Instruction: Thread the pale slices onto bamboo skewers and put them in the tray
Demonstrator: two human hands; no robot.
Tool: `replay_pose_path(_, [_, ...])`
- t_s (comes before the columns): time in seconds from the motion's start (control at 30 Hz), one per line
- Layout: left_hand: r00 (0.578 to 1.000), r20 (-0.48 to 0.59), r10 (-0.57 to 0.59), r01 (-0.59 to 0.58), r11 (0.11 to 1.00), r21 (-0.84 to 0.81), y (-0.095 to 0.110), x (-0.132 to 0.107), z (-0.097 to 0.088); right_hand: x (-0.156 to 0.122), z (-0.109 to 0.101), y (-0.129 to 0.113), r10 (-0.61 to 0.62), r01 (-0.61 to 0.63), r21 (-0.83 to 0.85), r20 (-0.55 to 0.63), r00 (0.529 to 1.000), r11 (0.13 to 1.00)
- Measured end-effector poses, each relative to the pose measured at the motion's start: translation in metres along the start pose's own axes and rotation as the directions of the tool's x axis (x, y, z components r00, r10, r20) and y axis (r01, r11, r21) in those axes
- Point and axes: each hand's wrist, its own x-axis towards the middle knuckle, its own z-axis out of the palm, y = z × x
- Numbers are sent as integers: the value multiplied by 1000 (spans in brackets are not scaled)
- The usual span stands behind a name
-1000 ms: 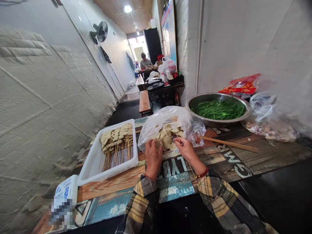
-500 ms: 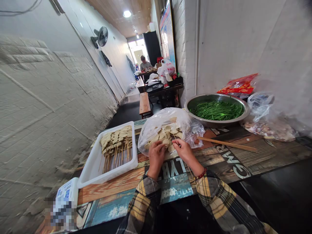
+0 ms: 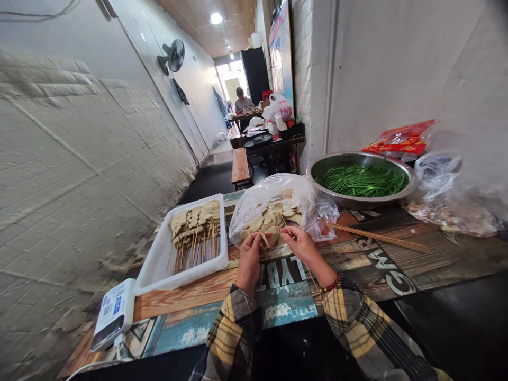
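Note:
Between the fingers of my left hand [image 3: 250, 260] is a pale, thin round slice [image 3: 265, 239], tilted up on edge. My right hand [image 3: 305, 248] pinches a thin wooden skewer [image 3: 286, 226], whose tip points up and away while its tail runs back under the wrist. Just beyond both hands, a clear plastic bag [image 3: 254, 198] lies open with many loose pale slices [image 3: 271, 216] in it. To the left, a white plastic tray [image 3: 151, 272] holds rows of threaded skewers [image 3: 196, 225], their sticks pointing toward me.
A steel bowl [image 3: 317, 186] of green chives [image 3: 361, 180] stands at the right. Bare skewers [image 3: 377, 236] lie before it, beside bagged food [image 3: 452, 214]. A white payment box [image 3: 113, 312] with a cable sits front left. A person [image 3: 243, 101] sits at a far table.
My left hand has lifted a slice from the pile and turned it up on edge. My right hand keeps the skewer. The view has shifted slightly left.

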Motion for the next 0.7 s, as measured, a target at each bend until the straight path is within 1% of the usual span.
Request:
replay_pose_path(0.2, [1000, -1, -29, 29, 999, -34, 0, -9, 4, -4, 3, -3, 1, -12, 99, 117, 993, 995])
replay_pose_path(0.37, [996, 50, -72, 77, 992, -96, 1, -14, 2, -3, 5, -2, 0, -16, 138, 118, 993, 990])
replay_pose_path(0.5, [989, 105, -109, 112, 994, -22, -1, -18, 0, -7, 5, -1, 28, -55, 178, 151, 988, 982])
replay_pose_path(0.57, [988, 83, -133, 134, 991, -5, -2, -20, -2, -9, 6, -2, 46, -81, 205, 168, 985, 976])
replay_pose_path(0.7, [989, -5, -146, 146, 986, -80, -3, -22, -5, -11, 5, -7, 81, -114, 247, 141, 987, 962])
